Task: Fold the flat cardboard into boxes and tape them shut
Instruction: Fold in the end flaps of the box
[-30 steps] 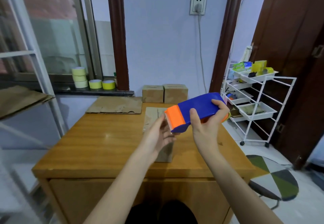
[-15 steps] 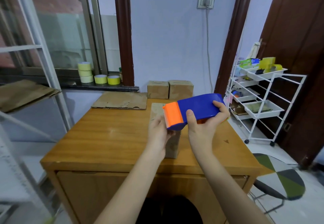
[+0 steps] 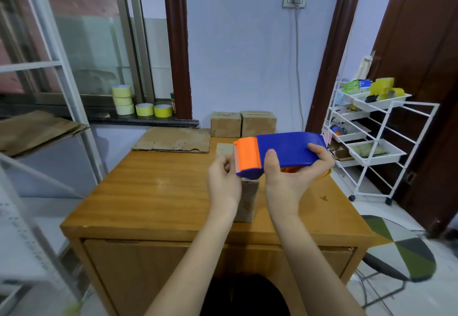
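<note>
Hands working above wooden bench [image 3: 153, 192]. Right hand [image 3: 290, 179] is gripping blue-and-orange tape dispenser [image 3: 280, 153], thumb over the top, fingers curling round the far side, holding it clear of the bench. Left hand [image 3: 224, 184] is sitting at the dispenser's orange toothed end, fingertips pinched together, probably on the tape end, though tape itself is too faint to see. Small cardboard box [image 3: 247, 199] is standing on the bench directly below the dispenser, partly hidden by both hands. Two closed boxes [image 3: 243, 123] are sitting side by side at the bench's back edge against the wall. Flat cardboard [image 3: 173, 140] is lying at the back left corner. Tape rolls [image 3: 141, 104] are sitting on the window sill. White wire trolley [image 3: 371, 142] is standing to the right, its top tray holding yellow tape pieces and small packets, lower trays holding items too small to identify.
</note>
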